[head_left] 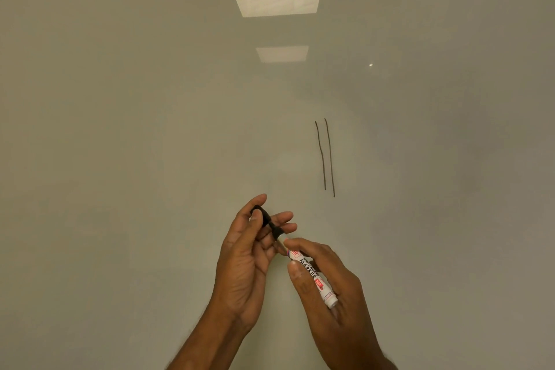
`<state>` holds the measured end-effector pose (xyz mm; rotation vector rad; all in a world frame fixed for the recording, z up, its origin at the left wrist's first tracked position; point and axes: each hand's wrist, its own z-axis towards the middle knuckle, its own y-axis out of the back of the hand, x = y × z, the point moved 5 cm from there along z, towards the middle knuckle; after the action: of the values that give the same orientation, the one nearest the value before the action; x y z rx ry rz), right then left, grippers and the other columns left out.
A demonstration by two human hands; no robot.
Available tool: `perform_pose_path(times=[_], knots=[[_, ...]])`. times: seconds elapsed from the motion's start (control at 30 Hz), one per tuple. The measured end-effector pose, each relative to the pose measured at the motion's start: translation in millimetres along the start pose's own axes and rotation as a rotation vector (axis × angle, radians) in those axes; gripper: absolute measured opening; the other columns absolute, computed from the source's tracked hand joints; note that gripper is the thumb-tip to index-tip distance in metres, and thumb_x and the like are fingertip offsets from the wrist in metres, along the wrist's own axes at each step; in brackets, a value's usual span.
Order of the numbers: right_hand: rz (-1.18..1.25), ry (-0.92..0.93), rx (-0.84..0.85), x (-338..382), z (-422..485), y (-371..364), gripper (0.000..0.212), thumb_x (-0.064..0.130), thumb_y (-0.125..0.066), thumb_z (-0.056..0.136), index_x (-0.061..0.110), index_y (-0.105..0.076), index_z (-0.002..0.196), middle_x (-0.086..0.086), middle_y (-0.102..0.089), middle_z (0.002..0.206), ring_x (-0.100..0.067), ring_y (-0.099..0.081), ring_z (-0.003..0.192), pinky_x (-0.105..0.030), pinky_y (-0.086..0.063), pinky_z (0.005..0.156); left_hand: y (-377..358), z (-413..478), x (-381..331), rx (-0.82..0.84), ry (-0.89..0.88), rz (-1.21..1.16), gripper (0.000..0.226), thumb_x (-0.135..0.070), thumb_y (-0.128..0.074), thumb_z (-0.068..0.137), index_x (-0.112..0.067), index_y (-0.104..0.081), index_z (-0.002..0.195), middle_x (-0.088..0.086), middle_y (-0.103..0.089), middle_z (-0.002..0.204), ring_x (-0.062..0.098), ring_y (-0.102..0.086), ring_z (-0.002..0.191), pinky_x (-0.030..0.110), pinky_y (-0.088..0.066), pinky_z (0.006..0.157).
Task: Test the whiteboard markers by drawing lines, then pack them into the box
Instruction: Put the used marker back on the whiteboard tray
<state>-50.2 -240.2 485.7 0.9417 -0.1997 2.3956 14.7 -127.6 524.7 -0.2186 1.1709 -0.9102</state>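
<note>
Two dark lines point(329, 156) are showing; your left hand point(246, 264) is pinching the black plastic cap point(271, 225), your right hand point(342, 288) gripping the white plastic marker point(312, 273); packing is waiting.

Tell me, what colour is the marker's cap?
Black. The cap shows best in the head view, pinched by the left hand.

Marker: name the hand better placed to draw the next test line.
Right, probably. The right hand grips the marker by its barrel, nearer the two drawn lines; the left hand only pinches the black cap.
</note>
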Motion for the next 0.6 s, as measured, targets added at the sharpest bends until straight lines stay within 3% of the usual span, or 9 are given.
perform_pose_path(times=[0.13,0.27,0.47,0.6], knots=[[0.007,-0.029,0.013,-10,-3,-6,0.091,0.090,-0.047,0.067,0.017,-0.064,0.118,0.005,-0.067,0.117,0.002,-0.058,0.110,-0.010,-0.044,0.097,5,-2,2,-0.024,0.047,-0.064,0.031,-0.021,-0.049,0.102,-0.014,-0.063,0.129,0.025,-0.073,0.113,0.031,-0.073,0.095,0.034,-0.063,0.074],[-0.001,0.041,0.002,-4,-9,-8,0.070,0.072,-0.049,0.084,0.015,-0.065,0.121,0.008,-0.069,0.118,-0.006,-0.064,0.110,-0.025,-0.051,0.097,6,-10,12,-0.028,0.088,-0.100,0.032,-0.021,-0.053,0.099,-0.013,-0.065,0.127,0.026,-0.072,0.112,0.031,-0.073,0.094,0.038,-0.063,0.081],[-0.003,0.108,-0.048,7,-14,-6,0.037,0.053,-0.050,0.094,0.032,-0.067,0.119,0.016,-0.068,0.112,-0.009,-0.065,0.106,-0.020,-0.052,0.090,11,-18,23,-0.084,0.076,-0.124,0.028,-0.018,-0.054,0.098,-0.007,-0.067,0.121,0.027,-0.072,0.105,0.032,-0.073,0.096,0.036,-0.062,0.078],[-0.013,0.071,-0.054,4,-17,-10,0.029,0.055,-0.048,0.092,0.051,-0.058,0.119,0.025,-0.065,0.112,-0.007,-0.065,0.105,-0.020,-0.052,0.091,16,-24,28,-0.090,0.051,-0.124,0.025,-0.018,-0.050,0.102,-0.009,-0.068,0.118,0.024,-0.072,0.099,0.030,-0.073,0.095,0.036,-0.061,0.081]])
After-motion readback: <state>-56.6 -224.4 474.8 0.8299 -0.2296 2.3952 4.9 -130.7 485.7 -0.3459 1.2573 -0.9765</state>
